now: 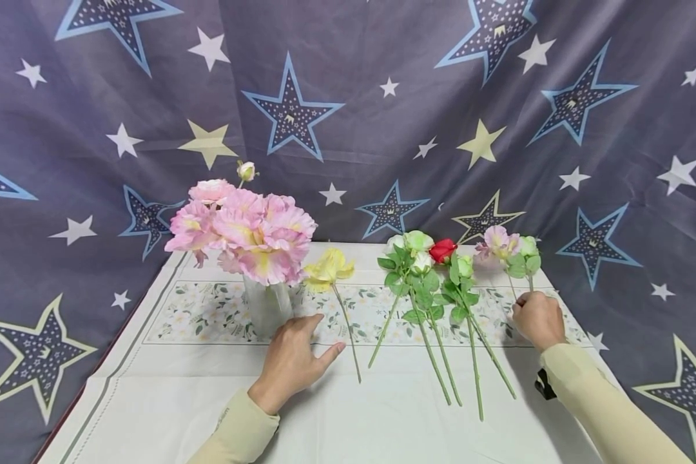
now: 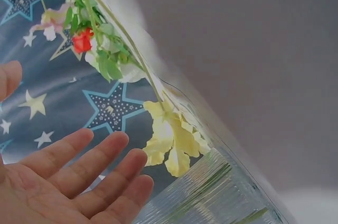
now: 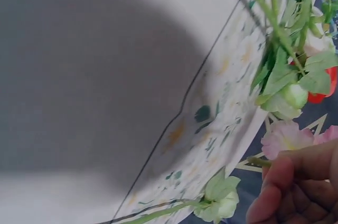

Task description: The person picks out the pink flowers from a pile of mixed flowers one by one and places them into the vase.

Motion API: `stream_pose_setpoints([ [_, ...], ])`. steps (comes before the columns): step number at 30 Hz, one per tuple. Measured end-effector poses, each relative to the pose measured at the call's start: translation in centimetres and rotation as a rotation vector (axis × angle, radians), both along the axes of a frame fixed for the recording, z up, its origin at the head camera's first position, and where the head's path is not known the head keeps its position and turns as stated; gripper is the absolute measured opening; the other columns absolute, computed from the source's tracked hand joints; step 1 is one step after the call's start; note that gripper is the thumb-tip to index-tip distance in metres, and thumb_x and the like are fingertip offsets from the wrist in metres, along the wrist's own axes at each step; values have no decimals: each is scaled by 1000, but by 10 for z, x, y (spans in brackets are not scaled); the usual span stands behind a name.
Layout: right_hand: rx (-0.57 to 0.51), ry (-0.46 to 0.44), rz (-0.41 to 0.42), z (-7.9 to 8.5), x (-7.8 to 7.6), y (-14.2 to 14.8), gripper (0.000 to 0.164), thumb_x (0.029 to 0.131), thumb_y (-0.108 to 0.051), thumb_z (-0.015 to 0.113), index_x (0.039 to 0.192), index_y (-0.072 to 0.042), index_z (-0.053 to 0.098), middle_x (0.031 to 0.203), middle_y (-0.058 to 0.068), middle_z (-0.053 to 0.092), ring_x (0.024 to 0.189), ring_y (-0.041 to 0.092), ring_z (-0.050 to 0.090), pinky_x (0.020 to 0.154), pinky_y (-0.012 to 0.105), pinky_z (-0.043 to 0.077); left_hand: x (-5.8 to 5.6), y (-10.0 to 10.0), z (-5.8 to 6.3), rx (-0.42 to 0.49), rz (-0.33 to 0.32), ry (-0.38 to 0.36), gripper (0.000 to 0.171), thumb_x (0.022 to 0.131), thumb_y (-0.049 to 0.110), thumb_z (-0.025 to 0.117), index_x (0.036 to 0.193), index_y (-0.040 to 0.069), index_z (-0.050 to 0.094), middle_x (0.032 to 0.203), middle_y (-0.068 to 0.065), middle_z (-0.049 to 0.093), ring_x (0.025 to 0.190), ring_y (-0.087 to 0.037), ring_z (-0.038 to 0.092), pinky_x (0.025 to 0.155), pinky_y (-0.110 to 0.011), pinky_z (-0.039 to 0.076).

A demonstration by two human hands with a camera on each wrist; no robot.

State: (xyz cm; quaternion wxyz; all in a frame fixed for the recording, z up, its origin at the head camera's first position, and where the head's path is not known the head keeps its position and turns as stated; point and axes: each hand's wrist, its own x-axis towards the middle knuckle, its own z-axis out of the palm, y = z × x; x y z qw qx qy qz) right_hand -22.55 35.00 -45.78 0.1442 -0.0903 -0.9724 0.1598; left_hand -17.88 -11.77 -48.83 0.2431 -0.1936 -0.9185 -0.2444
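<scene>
My left hand (image 1: 292,361) is beside the clear ribbed vase (image 1: 265,308), its fingers spread and nothing in them. Large pink blooms (image 1: 255,232) and a small pale bud (image 1: 246,171) fill the vase. Just right of that hand lies a yellow iris (image 1: 327,269), its thin stem toward the near side; the left wrist view shows the yellow petals (image 2: 174,142) beyond my fingertips. At the table's right, my right hand (image 1: 538,319) pinches the stem of a pink iris (image 1: 497,243). Near it is a pale green rose (image 3: 219,203), its stem lying along the cloth.
Several white and green roses (image 1: 420,248) and a red rose (image 1: 443,250) lie between my hands, stems pointing toward me. A white cloth with a floral band (image 1: 203,312) covers the table. Behind it hangs a dark star-patterned curtain (image 1: 348,129).
</scene>
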Motion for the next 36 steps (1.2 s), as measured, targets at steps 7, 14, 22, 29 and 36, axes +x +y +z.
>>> stream_pose_setpoints([
  [7,-26,78,21,7,5,-11,14,87,-12,60,81,-4,70,73,11,67,61,25,57,55,42,47,0,0,0,0,-4,6,67,77,58,69,119,6,62,107,-11,66,99,-28,59,88,-45,46],
  [14,-50,161,48,14,11,-26,14,88,-13,61,86,-2,71,72,10,67,59,21,58,54,41,49,1,0,1,3,-2,-3,68,77,58,69,119,5,62,106,-11,66,99,-28,59,88,-46,46],
  [22,-77,217,105,18,19,-48,12,87,-14,64,86,-3,71,67,4,66,55,15,56,52,37,48,2,1,1,-2,3,-10,68,77,59,69,119,6,62,107,-10,66,99,-27,59,87,-46,46],
  [29,-97,263,146,19,29,-70,9,86,-13,66,84,-6,71,63,1,63,50,10,53,47,32,45,2,1,1,-9,7,-7,67,77,58,69,119,7,61,107,-10,66,99,-27,59,87,-46,46],
  [36,-113,342,204,18,37,-91,5,84,-12,69,82,-7,71,62,0,62,51,9,53,46,31,45,2,1,2,-7,7,-8,67,77,58,69,119,7,62,108,-10,66,100,-27,59,87,-46,46],
])
